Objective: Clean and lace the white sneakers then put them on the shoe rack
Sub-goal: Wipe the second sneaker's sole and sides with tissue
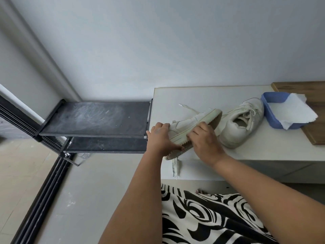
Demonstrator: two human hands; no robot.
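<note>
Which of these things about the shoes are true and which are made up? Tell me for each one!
1. Both hands hold one sneaker tipped on its side. True: the left hand grips its heel end, and the right hand is on its sole.
2. The second sneaker sits on the shoe rack. False: it stands on the white table.
3. White paper lies in the blue tray. True.
4. The shoe rack holds a pair of boots. False: no shoes are on it.
</note>
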